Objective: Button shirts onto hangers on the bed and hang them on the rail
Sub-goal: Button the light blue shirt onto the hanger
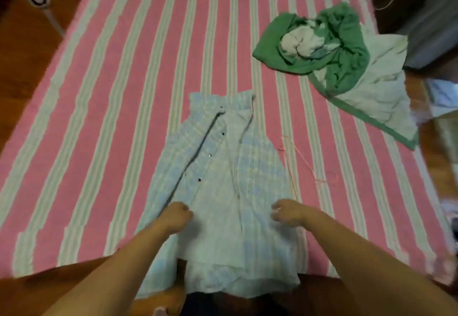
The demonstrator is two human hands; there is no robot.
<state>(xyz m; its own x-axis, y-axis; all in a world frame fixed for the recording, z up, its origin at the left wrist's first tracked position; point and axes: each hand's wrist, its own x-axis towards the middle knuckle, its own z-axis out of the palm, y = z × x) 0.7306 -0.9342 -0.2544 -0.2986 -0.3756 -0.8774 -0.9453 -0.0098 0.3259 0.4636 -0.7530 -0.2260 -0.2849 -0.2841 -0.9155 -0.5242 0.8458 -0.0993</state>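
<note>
Shirt (pixel 223 191) lies flat on the bed (pixel 111 92), placket unfastened ahead of both grips. Our left grip (pixel 176 216) and right grip (pixel 287 213) curl onto its fabric; whether they pinch it, we cannot tell. Next: fasten the snaps.

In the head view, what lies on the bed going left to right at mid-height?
Bare striped bedspread → light plaid shirt lying open → thin pink hanger beside it → green and white pile of clothes, further back.
</note>
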